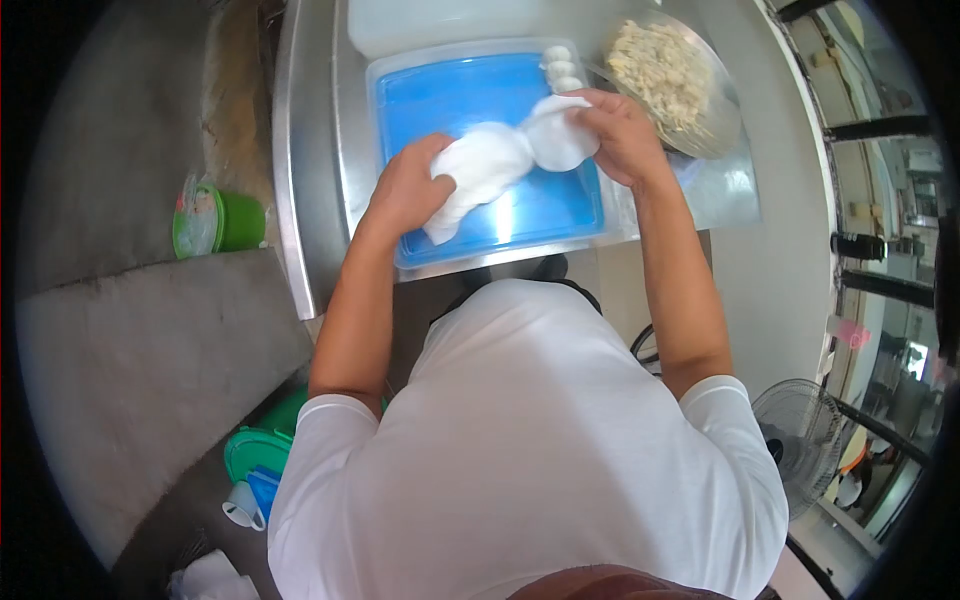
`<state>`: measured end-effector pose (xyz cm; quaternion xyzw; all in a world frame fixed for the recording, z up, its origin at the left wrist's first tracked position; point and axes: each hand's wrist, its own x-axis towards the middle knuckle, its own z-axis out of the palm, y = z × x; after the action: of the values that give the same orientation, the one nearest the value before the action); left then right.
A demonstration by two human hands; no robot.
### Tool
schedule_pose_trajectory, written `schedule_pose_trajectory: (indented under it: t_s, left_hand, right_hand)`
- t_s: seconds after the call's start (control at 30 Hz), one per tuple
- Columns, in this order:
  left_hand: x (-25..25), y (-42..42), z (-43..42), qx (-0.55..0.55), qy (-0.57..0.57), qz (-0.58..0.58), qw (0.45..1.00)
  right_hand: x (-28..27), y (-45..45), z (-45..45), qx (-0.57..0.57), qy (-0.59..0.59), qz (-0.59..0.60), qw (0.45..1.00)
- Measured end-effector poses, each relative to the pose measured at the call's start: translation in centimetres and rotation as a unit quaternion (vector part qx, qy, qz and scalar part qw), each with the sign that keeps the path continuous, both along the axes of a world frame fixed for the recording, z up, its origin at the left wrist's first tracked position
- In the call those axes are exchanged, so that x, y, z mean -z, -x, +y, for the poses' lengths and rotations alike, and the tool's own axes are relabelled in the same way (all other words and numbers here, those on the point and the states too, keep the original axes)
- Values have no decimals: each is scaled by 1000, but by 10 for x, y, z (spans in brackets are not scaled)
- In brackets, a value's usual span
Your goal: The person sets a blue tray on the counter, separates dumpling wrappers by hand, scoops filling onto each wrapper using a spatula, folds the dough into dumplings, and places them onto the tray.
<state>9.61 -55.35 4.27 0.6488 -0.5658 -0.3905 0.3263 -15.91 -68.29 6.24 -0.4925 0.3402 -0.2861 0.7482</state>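
Note:
My left hand (408,188) is closed around a stack of thin, round white wrappers (485,165), held above a blue tray (440,95) with a clear rim. Pinched in my right hand (620,130) is a single white wrapper (560,138), whose left edge meets or overlaps the stack. Several small white dumplings (560,70) sit in a row at the tray's far right corner. Right of the tray, a bowl (728,125) holds a pale, shredded filling (660,75).
A translucent white container (440,22) stands behind the tray. The steel counter's left edge (290,180) runs beside it. A green tub (238,220) is at the left. A fan (800,440) stands at the lower right, and a green lid (255,452) lies at the lower left.

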Motion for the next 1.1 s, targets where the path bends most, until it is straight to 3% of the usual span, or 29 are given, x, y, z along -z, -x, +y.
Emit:
schedule_pose_trajectory:
  t_s: [0.07, 0.17, 0.23, 0.3, 0.37, 0.47, 0.53, 0.57, 0.6, 0.63, 0.67, 0.77, 0.8, 0.83, 0.87, 0.9, 0.97, 1.0, 1.03, 1.07, 1.1]
  left_hand:
    - [8, 8, 3, -29, 72, -197, 977]
    - [-27, 32, -2, -53, 105, -282, 952]
    - [-41, 50, -17, -47, 142, -269, 951]
    - [-51, 71, -38, 30, 165, -129, 977]
    - [-57, 100, -62, 47, 148, -131, 979]
    - [-51, 144, -111, 103, 219, -180, 954]
    - [-47, 171, -142, 177, 261, -315, 895]
    - [-41, 176, -156, 180, 258, -318, 894]
    - [-38, 184, -166, 202, 216, -423, 856]
    - [-33, 192, -173, 222, 173, -522, 805]
    - [-28, 196, -178, 229, 171, -523, 803]
    - [-36, 211, -181, 251, 121, -526, 803]
    - [-40, 214, -181, 247, 86, -519, 814]
    - [-44, 215, -179, 240, 50, -512, 823]
    - [-41, 214, -173, 234, 133, -563, 781]
    - [-50, 220, -166, 233, 134, -567, 779]
    - [-73, 240, -147, 196, 154, -232, 940]
    - [-69, 251, -138, 190, 151, -235, 941]
    - [-61, 263, -132, 214, 41, -16, 976]
    - [-56, 271, -129, 227, -66, 204, 950]
    - [-55, 275, -130, 224, -61, 200, 952]
  right_hand:
    - [-15, 29, -7, 8, -19, -62, 998]
    - [-9, 69, -7, 111, -86, -148, 979]
    - [-3, 95, 1, 126, -121, -181, 968]
    - [7, 120, 13, 125, -144, -159, 969]
    - [13, 138, 24, 134, -171, -175, 960]
    - [12, 161, 41, 142, -185, -259, 937]
    - [18, 178, 47, 193, -136, -127, 963]
    - [20, 187, 47, 217, -112, -60, 968]
    - [23, 199, 46, 219, -116, -64, 967]
    - [26, 214, 45, 179, -31, 54, 982]
    - [30, 226, 45, 136, 53, 173, 974]
    - [33, 245, 45, 169, 109, 146, 969]
    - [33, 250, 43, 171, 104, 145, 969]
    - [30, 254, 40, 176, 37, 59, 982]
    - [29, 256, 35, 178, -28, -30, 983]
    - [27, 258, 29, 177, -27, -33, 983]
    - [25, 258, 22, 145, -88, -206, 964]
    - [22, 254, 19, 138, -91, -207, 964]
    - [17, 248, 14, 139, -112, -253, 951]
    - [14, 243, 9, 141, -132, -298, 935]
    - [13, 241, 5, 135, -130, -301, 935]
